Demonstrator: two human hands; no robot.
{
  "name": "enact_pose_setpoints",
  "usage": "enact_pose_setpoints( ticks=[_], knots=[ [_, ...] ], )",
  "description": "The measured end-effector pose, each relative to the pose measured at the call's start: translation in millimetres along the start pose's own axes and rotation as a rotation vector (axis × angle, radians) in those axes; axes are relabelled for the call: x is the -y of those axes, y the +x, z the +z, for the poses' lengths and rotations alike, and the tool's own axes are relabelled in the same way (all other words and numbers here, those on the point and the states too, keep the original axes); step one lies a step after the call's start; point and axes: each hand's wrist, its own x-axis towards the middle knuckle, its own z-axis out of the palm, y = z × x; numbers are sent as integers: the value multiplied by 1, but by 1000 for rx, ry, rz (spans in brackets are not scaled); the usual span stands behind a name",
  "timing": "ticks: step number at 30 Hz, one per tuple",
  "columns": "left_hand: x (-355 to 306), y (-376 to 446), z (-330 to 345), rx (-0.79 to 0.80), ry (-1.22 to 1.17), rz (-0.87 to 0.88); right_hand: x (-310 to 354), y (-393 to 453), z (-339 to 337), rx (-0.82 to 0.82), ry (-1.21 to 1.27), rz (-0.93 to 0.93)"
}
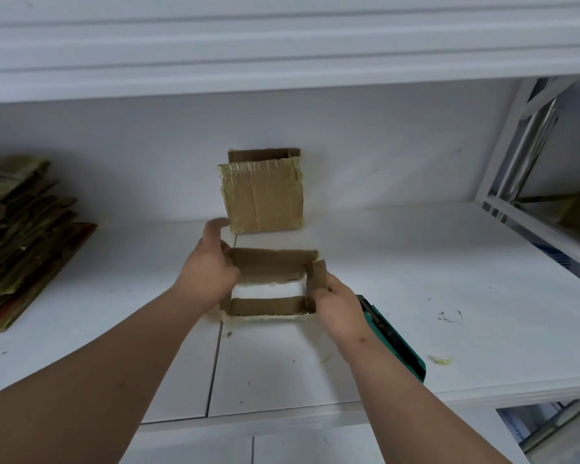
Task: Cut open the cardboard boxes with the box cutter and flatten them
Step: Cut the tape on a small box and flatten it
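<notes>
— Brown cardboard on the far left, what is it?

— A pile of flattened boxes [21, 242], layered and slightly fanned, lying on the white shelf [416, 262] well apart from the hands.

— And moving right?

— The left hand [211, 266] comes next. Its fingers are curled over the left wall of an opened box [272, 283], gripping it, with the thumb raised toward the back. The wall itself is mostly hidden behind the hand.

— How does that box sit?

— It stands on the shelf at the middle as an open sleeve: four low walls with no top, and the white shelf shows through where the bottom would be. Yellowish tape remnants cling to its lower edges.

— Anything behind it?

— A taped box [265, 195], leaning against the white back wall, its front face wrapped in yellowish tape along the edges. It stands just behind the sleeve, not touching it.

— The right hand?

— The right hand [340, 306] holds the sleeve's right wall, thumb inside and fingers outside, pinching the cardboard, which tilts slightly inward.

— Where is the cutter?

— The box cutter [395, 339], green with a black strip, lies on the shelf just to the right of the right wrist, partly hidden by it. Neither hand holds it.

— Further right?

— A small yellowish scrap [442, 360] lies near the cutter's end, and a white metal upright [516, 142] frames the neighbouring bay.
</notes>
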Motion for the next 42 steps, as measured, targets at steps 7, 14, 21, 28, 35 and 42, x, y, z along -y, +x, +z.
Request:
enact_pose_setpoints(
  ticks=[7, 14, 21, 28, 35, 42],
  knots=[
    [5, 10, -25, -113, -279, -29, 3, -5, -1, -65, -26, -254],
    [61, -9, -32, 75, 261, 195, -18, -11, 8, 93, -504, -485],
    [75, -19, -34, 294, 551, 176, -23, -24, 25, 201, -725, -535],
    [64, -39, -31, 220, 40, -269, -18, -32, 25, 204, -722, -508],
    [73, -50, -16, 440, 261, -278, -31, -31, 31, 273, -769, -505],
    [90, -38, -5, 374, 589, -165, -30, -23, 30, 58, -624, -422]
  ],
)
